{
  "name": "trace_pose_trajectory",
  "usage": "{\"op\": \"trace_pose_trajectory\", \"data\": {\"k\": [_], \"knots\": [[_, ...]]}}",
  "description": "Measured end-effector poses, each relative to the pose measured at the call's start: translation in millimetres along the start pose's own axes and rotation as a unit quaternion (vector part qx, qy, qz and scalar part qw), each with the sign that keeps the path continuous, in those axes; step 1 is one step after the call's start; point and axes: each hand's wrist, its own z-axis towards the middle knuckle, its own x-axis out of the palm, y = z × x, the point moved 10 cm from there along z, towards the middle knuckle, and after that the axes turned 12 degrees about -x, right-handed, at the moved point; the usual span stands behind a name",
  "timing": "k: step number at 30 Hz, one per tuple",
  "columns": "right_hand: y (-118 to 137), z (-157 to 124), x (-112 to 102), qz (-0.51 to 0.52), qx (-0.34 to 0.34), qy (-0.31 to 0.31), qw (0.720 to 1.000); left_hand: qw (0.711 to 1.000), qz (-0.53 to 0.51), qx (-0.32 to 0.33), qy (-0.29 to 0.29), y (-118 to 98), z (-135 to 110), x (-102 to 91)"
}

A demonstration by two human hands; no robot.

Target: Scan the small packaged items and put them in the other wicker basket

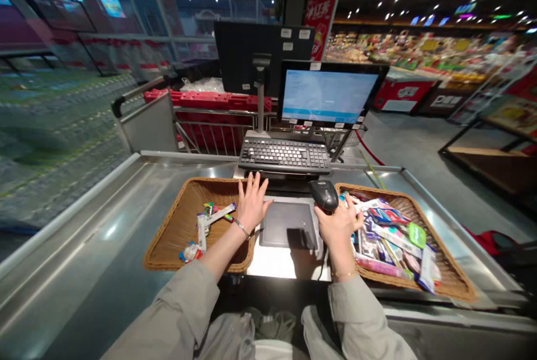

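**Fig. 1. Checkout station seen from the head camera: both hands at the centre**

I view a brushed steel counter [104, 259] whose raised edges run along the left and right sides. Its left stretch lies bare, and that is the widest open room. Two oval woven wicker baskets flank the centre. The left basket [174, 220] is just beside the left wrist and the right basket [457, 287] is beside the right wrist.

My left hand [251, 203] is open with its fingers spread and holds nothing. Its fingertips reach the front edge below the single grey keyboard [284, 154]. My right hand [338, 225] is closed around the handle of the one black handheld barcode scanner [324, 195]. The scanner head stands above the fist, at the right corner of a flat dark grey pad [287, 223] that lies between the hands.

There are two screens: one lit monitor [328, 95] and one turned away [260, 46]. The left basket holds a few small packets [210, 220]. The right holds a dense heap of packaged goods [390, 237], too overlapped for me to count.
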Motion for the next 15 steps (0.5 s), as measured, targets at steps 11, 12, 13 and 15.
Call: {"op": "trace_pose_trajectory", "data": {"k": [11,12,13,15], "knots": [[57.3,-8.2,43.9,0.049,-0.056,0.061,0.995,0.993,0.066,-0.096,0.021,125.8,-30.9,-7.4],[60.8,-9.3,47.2,0.051,-0.059,0.065,0.995,0.992,0.069,-0.1,0.028,133.3,-35.5,-6.7],[64.2,-10.3,50.1,0.055,-0.062,0.068,0.994,0.991,0.072,-0.103,0.036,139.8,-40.2,-5.5],[71.1,-12.6,55.1,0.065,-0.071,0.073,0.993,0.99,0.08,-0.105,0.058,149.7,-49.7,-1.7]]}}
